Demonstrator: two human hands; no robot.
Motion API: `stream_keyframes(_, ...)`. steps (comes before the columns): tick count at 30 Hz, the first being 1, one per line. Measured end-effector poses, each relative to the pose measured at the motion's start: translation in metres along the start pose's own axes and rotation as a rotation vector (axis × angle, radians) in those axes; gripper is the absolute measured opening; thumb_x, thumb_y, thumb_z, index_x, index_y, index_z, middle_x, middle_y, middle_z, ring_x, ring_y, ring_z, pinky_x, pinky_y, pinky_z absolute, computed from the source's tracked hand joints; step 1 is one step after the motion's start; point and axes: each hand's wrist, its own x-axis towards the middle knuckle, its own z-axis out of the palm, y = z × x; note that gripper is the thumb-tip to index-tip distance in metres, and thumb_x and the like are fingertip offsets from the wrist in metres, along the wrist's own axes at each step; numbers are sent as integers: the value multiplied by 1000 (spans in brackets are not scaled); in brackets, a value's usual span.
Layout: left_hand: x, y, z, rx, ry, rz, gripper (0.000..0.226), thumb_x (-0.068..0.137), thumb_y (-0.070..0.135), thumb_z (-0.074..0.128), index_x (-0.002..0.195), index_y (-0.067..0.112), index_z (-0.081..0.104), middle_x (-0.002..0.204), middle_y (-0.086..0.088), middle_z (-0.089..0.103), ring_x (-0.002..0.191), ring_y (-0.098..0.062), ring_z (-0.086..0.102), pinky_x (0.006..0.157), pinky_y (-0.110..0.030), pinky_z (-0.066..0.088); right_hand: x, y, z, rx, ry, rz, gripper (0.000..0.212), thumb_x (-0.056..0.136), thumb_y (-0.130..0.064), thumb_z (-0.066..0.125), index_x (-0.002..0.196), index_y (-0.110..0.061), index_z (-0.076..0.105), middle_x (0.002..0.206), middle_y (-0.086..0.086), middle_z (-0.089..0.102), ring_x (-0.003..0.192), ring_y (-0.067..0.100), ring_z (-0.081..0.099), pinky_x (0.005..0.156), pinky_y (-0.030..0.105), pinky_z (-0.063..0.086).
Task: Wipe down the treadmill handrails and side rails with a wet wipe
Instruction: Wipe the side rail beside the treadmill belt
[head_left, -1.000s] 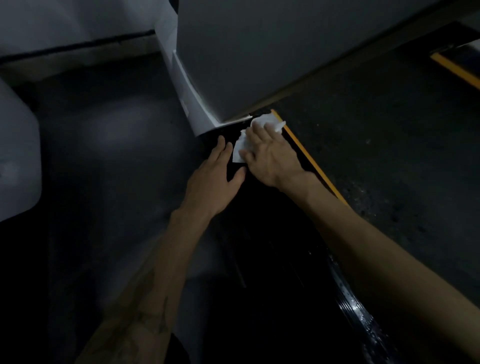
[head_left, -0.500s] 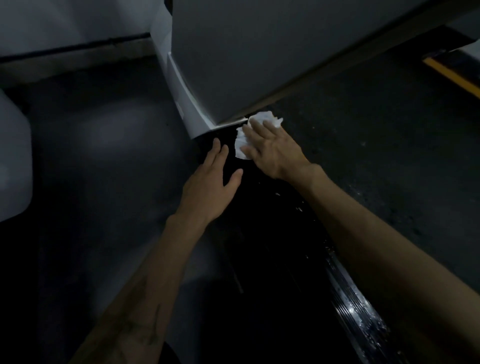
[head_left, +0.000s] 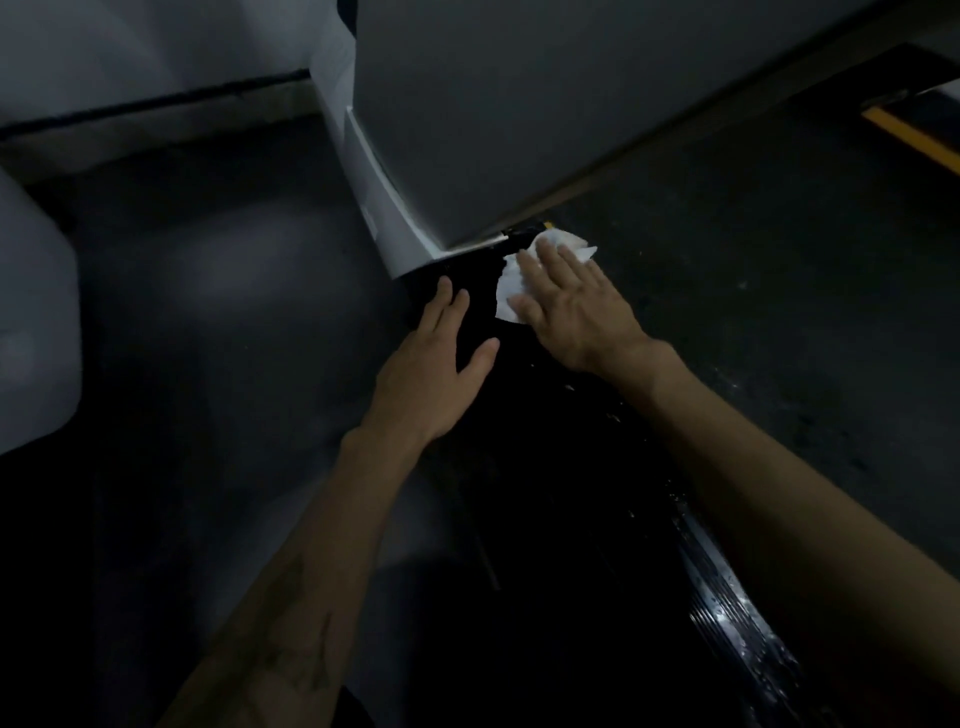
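Note:
My right hand (head_left: 574, 312) lies flat with straight fingers on a crumpled white wet wipe (head_left: 511, 291), pressing it onto the front end of the treadmill's black side rail (head_left: 727, 603). The rail is glossy and wet and runs down to the lower right. My left hand (head_left: 434, 379) rests just left of it, fingers straight and spread, palm down on the dark surface beside the rail, holding nothing. Both hands are at the foot of the grey-white treadmill upright (head_left: 395, 228).
The large grey motor cover (head_left: 519, 104) rises right above the hands. The dark belt (head_left: 805, 291) lies to the right, with a yellow stripe (head_left: 914, 140) at the far right. Dark floor (head_left: 208, 312) spreads on the left, and a pale rounded object (head_left: 31, 322) sits at the left edge.
My right hand has slid the wipe a little to the right along the rail's front end, covering the yellow edge line. The left hand has stayed in about the same place.

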Motion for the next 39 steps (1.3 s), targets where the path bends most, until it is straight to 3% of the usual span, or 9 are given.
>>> stream_keyframes(4,-2,-1,-2,-15,-40,-16,74,103,59,43,164,31,13,170,20,-8,152,-14,26,112,-40,36,-9,-16,26,-168,19,-9,99,88,-46,-29,159,1,22,167,26,11,154,46,7,124,57,14)
stream_keyframes(7,-2,3,-1,-21,-16,-22,73,103,57,45,164,29,16,171,18,-5,153,-14,25,112,-39,35,6,-4,16,-177,-20,-110,95,85,-50,-17,159,-13,29,170,16,9,155,44,3,122,58,15)
stream_keyframes(10,-1,4,-1,-17,-6,-14,73,102,57,46,164,29,17,171,17,-4,153,-14,26,112,-38,36,11,9,10,-41,6,4,81,96,-62,-1,164,-20,10,171,11,2,158,30,-2,126,49,8)
stream_keyframes(15,-2,-1,-5,-7,-67,-14,78,100,62,45,164,33,12,169,21,-9,153,-13,24,116,-45,37,-10,-12,33,-202,-34,41,103,80,-47,-28,161,-5,19,167,27,6,155,45,2,125,55,10)
stream_keyframes(22,-3,0,-6,4,-40,0,77,100,63,45,164,32,14,170,21,-6,152,-13,28,113,-43,38,-5,-3,9,-4,44,85,69,109,-50,19,163,-10,5,171,15,0,158,28,-1,128,46,6)
stream_keyframes(27,-5,-2,-6,26,-55,18,77,100,64,42,164,33,10,169,22,-11,153,-13,25,112,-43,38,-16,-21,30,-88,52,91,90,92,-49,-16,160,1,15,167,26,10,156,41,5,125,53,14)
stream_keyframes(32,-2,0,-5,158,3,45,76,101,62,40,164,26,15,172,9,-3,157,-21,10,122,-50,26,4,4,13,4,36,40,97,84,-66,-8,164,-16,17,171,10,4,158,29,-1,127,50,8)
stream_keyframes(36,-3,-1,-4,215,32,80,76,101,61,39,163,22,20,173,4,3,158,-19,2,122,-46,21,-10,-7,31,-115,39,106,102,82,-55,-23,161,-6,19,169,23,5,157,39,2,126,53,11)
stream_keyframes(39,-1,-1,-5,204,50,102,77,100,62,43,161,19,25,173,2,5,158,-17,2,123,-43,20,-22,-15,29,-2,79,90,82,97,-54,-7,162,-13,23,170,16,9,157,35,4,126,52,9)
